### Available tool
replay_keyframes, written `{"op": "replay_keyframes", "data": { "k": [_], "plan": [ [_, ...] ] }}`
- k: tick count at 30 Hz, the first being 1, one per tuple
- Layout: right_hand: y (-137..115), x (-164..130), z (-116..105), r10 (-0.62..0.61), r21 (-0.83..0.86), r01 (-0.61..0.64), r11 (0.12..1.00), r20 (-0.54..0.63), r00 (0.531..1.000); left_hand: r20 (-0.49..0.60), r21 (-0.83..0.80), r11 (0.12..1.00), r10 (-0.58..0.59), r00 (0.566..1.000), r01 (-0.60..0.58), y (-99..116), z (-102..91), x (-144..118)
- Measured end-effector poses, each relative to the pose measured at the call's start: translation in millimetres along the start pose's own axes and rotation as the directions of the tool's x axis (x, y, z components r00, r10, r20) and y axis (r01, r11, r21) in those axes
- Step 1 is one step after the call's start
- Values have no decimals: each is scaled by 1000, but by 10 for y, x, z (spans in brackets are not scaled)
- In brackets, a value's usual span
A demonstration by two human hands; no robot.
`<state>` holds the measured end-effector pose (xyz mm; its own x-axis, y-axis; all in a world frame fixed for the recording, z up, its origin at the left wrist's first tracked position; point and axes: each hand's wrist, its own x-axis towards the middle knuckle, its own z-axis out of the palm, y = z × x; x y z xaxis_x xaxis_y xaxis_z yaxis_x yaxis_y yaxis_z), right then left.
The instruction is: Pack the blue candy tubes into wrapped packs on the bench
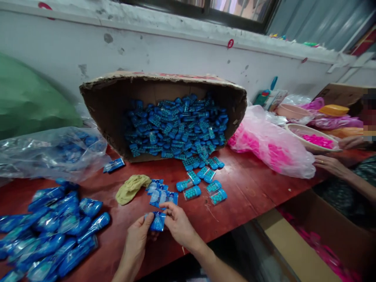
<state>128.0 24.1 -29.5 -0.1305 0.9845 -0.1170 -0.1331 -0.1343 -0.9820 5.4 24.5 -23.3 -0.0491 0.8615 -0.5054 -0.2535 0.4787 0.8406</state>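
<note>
Near the table's front edge, my left hand (137,234) pinches one side of a small blue printed packet (158,221). My right hand (178,224) has its fingers closed on the packet's other side. Just beyond lie several flat blue packets (163,197), overlapping, beside a crumpled yellow-green cloth (132,188). Several small clear containers with blue caps and teal beads (192,192) are scattered to the right of them. More such containers (179,125) fill a cardboard box (117,137) lying on its side, its opening facing me.
At left, filled blue packets (55,223) lie heaped, with a clear plastic bag (38,150) behind. A bag of pink pieces (270,147) sits right of the box. Another person's hand (330,166) rests near a bowl of pink pieces (313,139). An open carton (289,246) stands below the table.
</note>
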Motion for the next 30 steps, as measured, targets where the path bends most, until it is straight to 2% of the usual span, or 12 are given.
{"op": "replay_keyframes", "data": {
  "k": [3,6,8,9,12,15,18,20,23,25,26,30],
  "plan": [
    [-36,-60,-29,-10,-136,0,991,-75,997,96,-29,998,-45,994,48,38,34,-37],
    [-223,-132,-181,-104,-390,118,913,56,993,243,-71,986,-132,961,154,93,20,-87],
    [-376,-142,-362,-176,-629,267,731,205,963,242,-116,976,-153,958,185,103,-21,-108],
    [-435,-127,-464,-195,-761,278,586,201,960,214,-142,971,-158,964,191,97,-46,-115],
    [-475,-34,-724,-185,-987,-18,161,-48,982,116,-206,955,-194,974,214,60,-103,-129],
    [-361,21,-817,-154,-997,-62,48,-68,986,94,-233,938,-241,966,257,27,-119,-138],
    [-252,-11,-779,-157,-996,8,91,-6,988,125,-253,929,-245,961,270,17,-115,-134],
    [-223,-45,-729,-174,-983,49,179,18,985,133,-264,927,-239,962,267,16,-114,-122],
    [-232,-95,-630,-170,-826,105,553,11,985,108,-293,928,-206,973,229,17,-112,-96],
    [-256,-143,-533,-119,-577,91,812,-10,993,76,-312,929,-187,979,201,15,-107,-81],
    [-271,-173,-477,-88,-462,71,884,-17,996,61,-316,929,-184,981,194,14,-103,-75],
    [-335,-299,-266,-27,-317,15,948,-33,999,58,-309,932,-179,982,188,6,-85,-63]
  ]
}}
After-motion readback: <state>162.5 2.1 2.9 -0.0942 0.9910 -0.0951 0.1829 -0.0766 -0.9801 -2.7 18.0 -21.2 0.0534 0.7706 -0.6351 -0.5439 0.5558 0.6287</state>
